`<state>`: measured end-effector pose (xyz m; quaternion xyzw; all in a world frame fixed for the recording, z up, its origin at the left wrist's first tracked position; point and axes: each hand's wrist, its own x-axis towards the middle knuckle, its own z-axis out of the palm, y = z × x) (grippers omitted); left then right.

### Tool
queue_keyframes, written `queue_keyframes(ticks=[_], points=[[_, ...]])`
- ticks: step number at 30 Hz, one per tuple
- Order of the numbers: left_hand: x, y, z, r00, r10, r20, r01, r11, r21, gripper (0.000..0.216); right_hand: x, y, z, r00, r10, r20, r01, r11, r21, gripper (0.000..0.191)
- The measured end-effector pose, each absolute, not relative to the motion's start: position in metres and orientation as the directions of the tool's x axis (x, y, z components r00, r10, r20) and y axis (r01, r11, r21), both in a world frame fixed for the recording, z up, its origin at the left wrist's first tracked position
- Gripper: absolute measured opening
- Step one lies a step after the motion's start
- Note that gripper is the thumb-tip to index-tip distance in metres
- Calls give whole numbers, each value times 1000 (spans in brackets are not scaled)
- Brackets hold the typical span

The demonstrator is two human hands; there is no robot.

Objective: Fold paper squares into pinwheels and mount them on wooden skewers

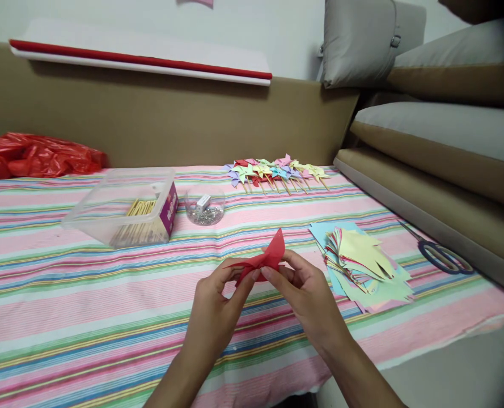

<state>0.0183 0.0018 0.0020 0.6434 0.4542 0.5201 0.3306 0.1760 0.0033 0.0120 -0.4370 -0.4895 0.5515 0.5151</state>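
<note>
Above a striped cloth (64,294), with a clear box (107,209) well to the left and a paper stack (362,260) just to the right, the left hand (211,309) and right hand (306,294) each hold, in a narrow fingertip grip, one folded red paper (266,259).

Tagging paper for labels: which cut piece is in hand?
The red piece, pinched between left hand and right hand. The others, mostly yellow and blue, lie in a stack on the striped cloth, untouched.
</note>
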Motion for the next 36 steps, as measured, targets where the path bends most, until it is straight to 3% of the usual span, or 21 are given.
queue_keyframes(ticks=[12,15,19,22,26,31,36], points=[[11,-4,5,143,831,537,436,-540,720,25,178,5,10,-85,994,68,-80,61,-995,9],[7,-5,6,192,722,664,480,-660,578,30,179,3,10,-61,966,253,-5,253,-967,3],[-6,-6,11,339,545,767,454,-809,374,30,183,-1,15,-90,808,583,154,589,-793,22],[-15,-6,13,418,493,763,447,-843,300,34,185,-4,17,-155,730,666,236,681,-693,28],[-18,-6,12,443,481,757,456,-848,272,35,186,-6,16,-202,694,691,312,715,-626,30],[-14,-3,12,373,514,772,459,-826,328,33,187,-6,14,-206,657,726,373,738,-562,30],[-13,-1,17,373,509,776,463,-827,319,30,188,-6,12,-221,665,714,393,730,-558,32]])
